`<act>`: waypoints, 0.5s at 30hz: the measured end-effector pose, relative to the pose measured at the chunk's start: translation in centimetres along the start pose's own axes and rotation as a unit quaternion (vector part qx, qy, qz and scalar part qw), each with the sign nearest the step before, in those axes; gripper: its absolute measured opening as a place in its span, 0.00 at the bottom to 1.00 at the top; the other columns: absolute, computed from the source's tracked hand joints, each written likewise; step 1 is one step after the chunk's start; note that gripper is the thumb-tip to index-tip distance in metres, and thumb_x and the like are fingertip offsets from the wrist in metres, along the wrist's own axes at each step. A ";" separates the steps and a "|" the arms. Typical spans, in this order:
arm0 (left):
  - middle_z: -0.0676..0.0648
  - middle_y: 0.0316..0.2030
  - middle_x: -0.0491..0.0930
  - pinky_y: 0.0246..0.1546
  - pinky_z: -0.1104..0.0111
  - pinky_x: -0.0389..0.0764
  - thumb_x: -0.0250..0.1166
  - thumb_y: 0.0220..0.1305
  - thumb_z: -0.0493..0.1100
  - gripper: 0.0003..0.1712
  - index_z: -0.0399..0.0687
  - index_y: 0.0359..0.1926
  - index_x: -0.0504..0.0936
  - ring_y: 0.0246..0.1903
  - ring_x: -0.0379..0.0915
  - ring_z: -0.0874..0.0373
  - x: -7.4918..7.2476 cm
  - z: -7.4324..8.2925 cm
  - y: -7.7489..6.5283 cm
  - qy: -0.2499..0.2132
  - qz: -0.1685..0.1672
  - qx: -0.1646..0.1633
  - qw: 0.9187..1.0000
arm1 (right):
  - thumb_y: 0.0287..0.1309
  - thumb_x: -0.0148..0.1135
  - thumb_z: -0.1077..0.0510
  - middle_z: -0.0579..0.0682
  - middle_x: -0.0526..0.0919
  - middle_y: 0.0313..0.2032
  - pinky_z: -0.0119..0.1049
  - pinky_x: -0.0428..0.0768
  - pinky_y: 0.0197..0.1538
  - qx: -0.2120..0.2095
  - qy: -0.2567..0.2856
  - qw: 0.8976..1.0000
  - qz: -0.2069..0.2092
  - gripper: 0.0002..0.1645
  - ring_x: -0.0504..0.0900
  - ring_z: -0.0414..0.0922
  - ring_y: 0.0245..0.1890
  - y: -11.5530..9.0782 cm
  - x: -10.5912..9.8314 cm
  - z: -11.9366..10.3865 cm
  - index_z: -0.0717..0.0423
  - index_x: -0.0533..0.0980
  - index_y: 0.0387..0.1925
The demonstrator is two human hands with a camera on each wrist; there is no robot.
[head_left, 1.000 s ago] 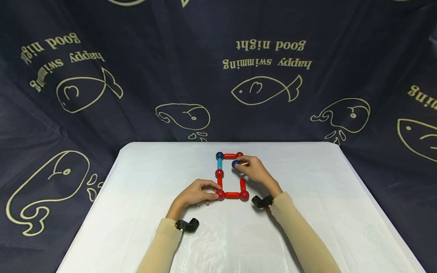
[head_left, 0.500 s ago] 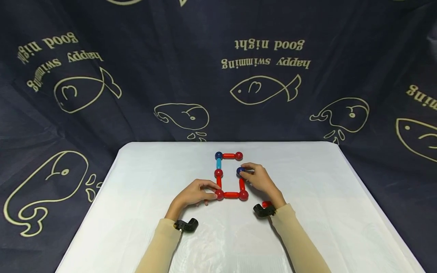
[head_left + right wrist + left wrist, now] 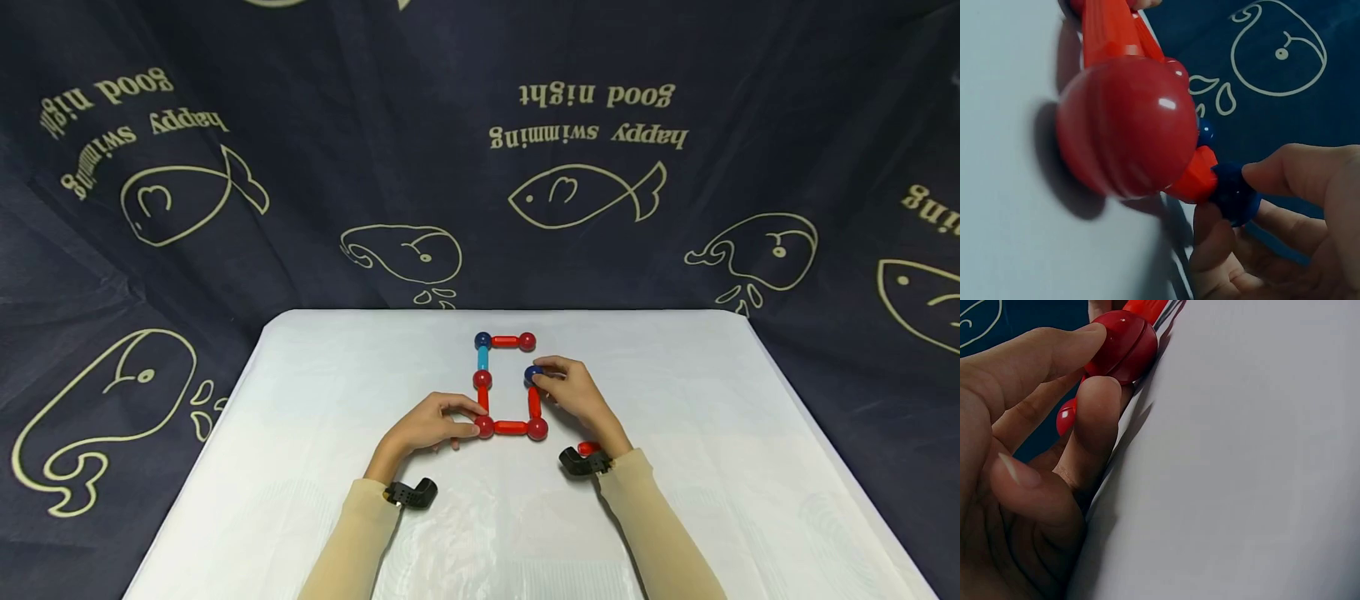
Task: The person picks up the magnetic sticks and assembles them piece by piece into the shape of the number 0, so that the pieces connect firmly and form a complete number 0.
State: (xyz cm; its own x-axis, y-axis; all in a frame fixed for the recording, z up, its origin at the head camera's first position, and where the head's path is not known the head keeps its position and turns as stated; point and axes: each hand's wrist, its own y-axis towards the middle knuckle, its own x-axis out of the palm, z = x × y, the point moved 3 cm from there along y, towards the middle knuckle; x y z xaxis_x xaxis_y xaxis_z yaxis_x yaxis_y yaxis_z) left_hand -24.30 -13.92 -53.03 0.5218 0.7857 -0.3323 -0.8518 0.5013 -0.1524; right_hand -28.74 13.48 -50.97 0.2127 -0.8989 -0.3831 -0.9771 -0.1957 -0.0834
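My left hand pinches the red ball at the near left corner of a frame of balls and rods; its thumb and finger also show on that ball in the left wrist view. With thumb and fingers my right hand holds a dark blue ball. That ball meets the far end of the right-hand red rod, as the right wrist view confirms. This rod runs to the near right red ball. A red rod joins both near balls.
Up the left side stand another red rod, a red ball, a light blue rod and a dark blue ball. A far red rod leads to a red ball. Another red piece lies by my right wrist.
My right hand has brought the blue ball nearer, from beside the far right red ball onto the end of the right-hand red rod. My left hand has stayed on its ball.
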 end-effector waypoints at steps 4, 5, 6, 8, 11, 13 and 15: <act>0.50 0.41 0.87 0.13 0.72 0.67 0.74 0.63 0.48 0.14 0.63 0.50 0.88 0.18 0.76 0.60 0.0 0.0 0.0 0.003 0.001 -0.002 1.000 | 0.69 0.64 0.56 0.60 0.85 0.50 0.33 0.80 0.31 0.002 -0.002 1.000 -0.008 0.21 0.81 0.44 0.33 -0.1 -0.1 0.2 0.60 0.79 0.60; 0.50 0.41 0.86 0.13 0.72 0.67 0.74 0.63 0.48 0.14 0.63 0.50 0.88 0.18 0.75 0.60 0.0 0.1 0.0 0.002 0.000 -0.003 1.000 | 0.69 0.64 0.56 0.60 0.85 0.50 0.33 0.80 0.32 0.003 -0.002 1.000 -0.008 0.21 0.82 0.44 0.34 -0.1 -0.1 0.2 0.60 0.79 0.60; 0.50 0.41 0.86 0.13 0.72 0.67 0.74 0.63 0.48 0.14 0.63 0.50 0.88 0.18 0.75 0.60 0.0 0.1 0.0 0.002 0.000 -0.002 1.000 | 0.69 0.64 0.56 0.60 0.86 0.50 0.34 0.81 0.33 0.006 -0.002 1.000 -0.009 0.22 0.83 0.44 0.35 -0.1 -0.2 0.2 0.60 0.79 0.60; 0.50 0.41 0.86 0.13 0.72 0.67 0.74 0.63 0.48 0.14 0.62 0.50 0.88 0.18 0.75 0.60 0.0 0.1 -0.1 0.002 -0.002 -0.003 1.000 | 0.69 0.64 0.55 0.61 0.86 0.50 0.35 0.82 0.35 0.012 0.000 1.000 -0.010 0.22 0.85 0.45 0.36 -0.2 -0.2 0.2 0.59 0.79 0.60; 0.50 0.41 0.86 0.13 0.72 0.67 0.74 0.63 0.48 0.14 0.62 0.50 0.88 0.17 0.75 0.60 0.0 0.2 -0.1 0.002 -0.002 -0.002 1.000 | 0.69 0.64 0.55 0.62 0.85 0.53 0.37 0.86 0.40 0.021 0.011 1.000 -0.014 0.22 0.87 0.46 0.39 -0.1 -0.2 0.1 0.60 0.79 0.60; 0.51 0.41 0.86 0.13 0.72 0.67 0.74 0.63 0.48 0.14 0.63 0.50 0.88 0.17 0.74 0.60 0.0 0.3 -0.1 0.002 -0.002 -0.001 1.000 | 0.69 0.65 0.55 0.62 0.85 0.54 0.38 0.87 0.40 0.024 0.009 1.000 -0.017 0.22 0.87 0.45 0.39 0.0 -0.2 0.0 0.60 0.79 0.60; 0.50 0.40 0.87 0.13 0.72 0.67 0.74 0.63 0.48 0.14 0.63 0.50 0.88 0.17 0.74 0.60 0.0 0.3 -0.1 0.000 -0.003 0.001 1.000 | 0.69 0.65 0.55 0.62 0.85 0.54 0.37 0.86 0.40 0.025 0.006 1.000 -0.017 0.22 0.86 0.45 0.37 0.1 -0.1 0.0 0.60 0.79 0.60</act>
State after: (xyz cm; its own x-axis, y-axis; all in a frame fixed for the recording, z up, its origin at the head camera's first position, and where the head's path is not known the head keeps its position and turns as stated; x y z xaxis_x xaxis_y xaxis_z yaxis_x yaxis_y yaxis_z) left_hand -24.20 -13.85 -52.73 0.5264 0.7826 -0.3323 -0.8488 0.5065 -0.1518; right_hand -28.86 13.59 -50.97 0.2459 -0.8964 -0.3687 -0.9679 -0.2070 -0.1424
